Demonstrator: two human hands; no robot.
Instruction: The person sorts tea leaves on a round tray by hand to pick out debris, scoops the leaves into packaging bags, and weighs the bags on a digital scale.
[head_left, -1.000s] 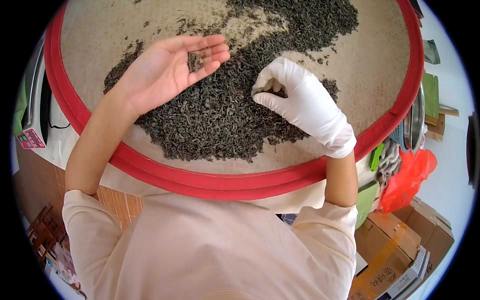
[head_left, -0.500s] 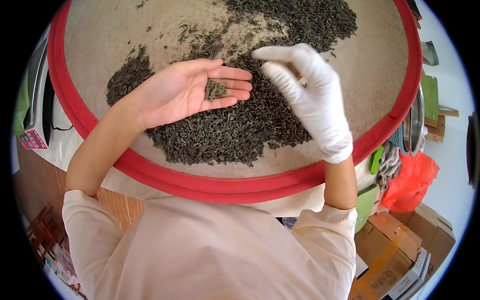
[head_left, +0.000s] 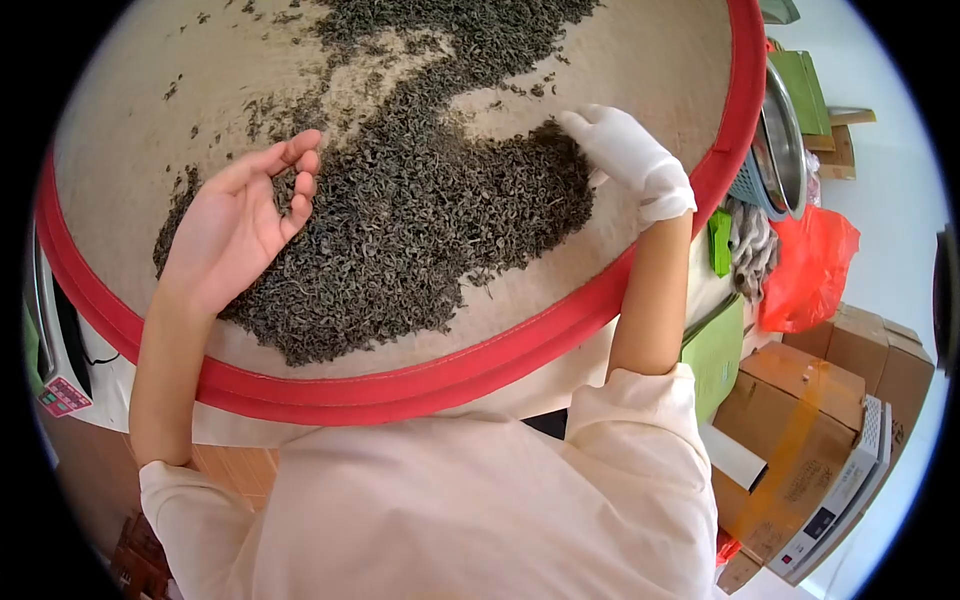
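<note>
A wide heap of dark, curled dried leaves, like loose tea [head_left: 420, 210], lies on a round, cloth-covered tray [head_left: 640, 60] with a red rim. My bare left hand [head_left: 235, 225] is over the heap's left side, palm turned inward and fingers curled in. The bare part of the palm shows nothing on it; what the bent fingers may enclose is hidden. At the heap's right edge is my right hand [head_left: 625, 150] in a white glove, its fingers reaching left against the leaves and the thumb apart. I see nothing held in it, though its fingertips are partly out of sight.
Scattered leaves dot the tray's far left. To the right are a metal basin [head_left: 785, 135], a red plastic bag [head_left: 810, 270], a grey cloth [head_left: 752, 245] and cardboard boxes [head_left: 800, 430]. A device with a pink panel [head_left: 63, 396] stands at the left.
My view has shifted right. My left hand, earlier flat with a small clump of leaf bits on its fingers, has curled. My right hand has moved from above the heap to its right edge.
</note>
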